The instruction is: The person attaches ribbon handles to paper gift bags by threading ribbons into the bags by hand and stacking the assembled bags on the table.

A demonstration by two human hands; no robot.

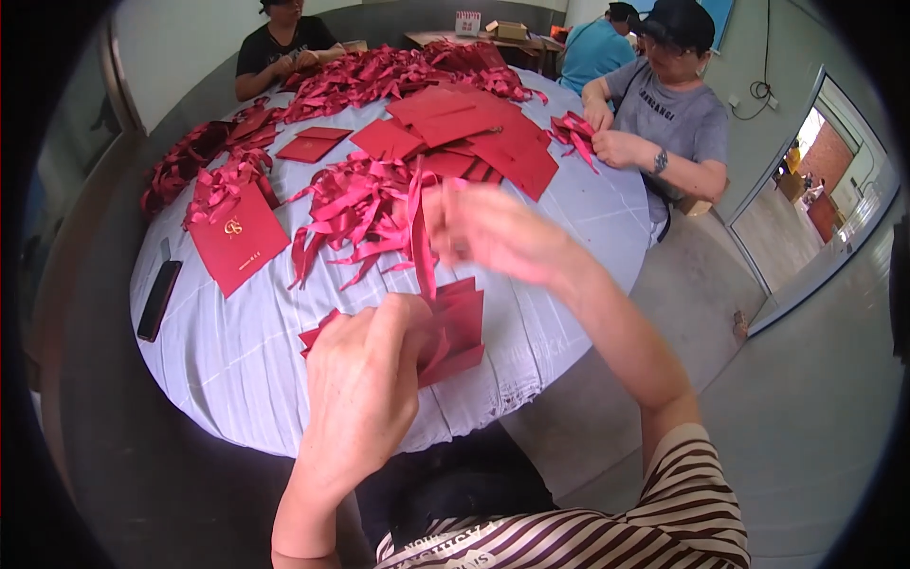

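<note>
Head view: holds a red paper bag (pixel 462 332) over the near side of the pale-clothed table (pixel 227 379) with the left hand (pixel 365 379) closed on it. Has the right hand (pixel 498 232), blurred, above the bag beside a pink ribbon (pixel 421 248); cannot tell whether gripping or only touching it. Farther out, takes in a dark phone (pixel 159 301) and a ribbon-topped red bag (pixel 242 251) at left, a heap of pink ribbons (pixel 365 204), a pile of flat red bags (pixel 464 123), a co-worker in grey (pixel 678 119) at right, and a person in black (pixel 282 43) beyond.
</note>
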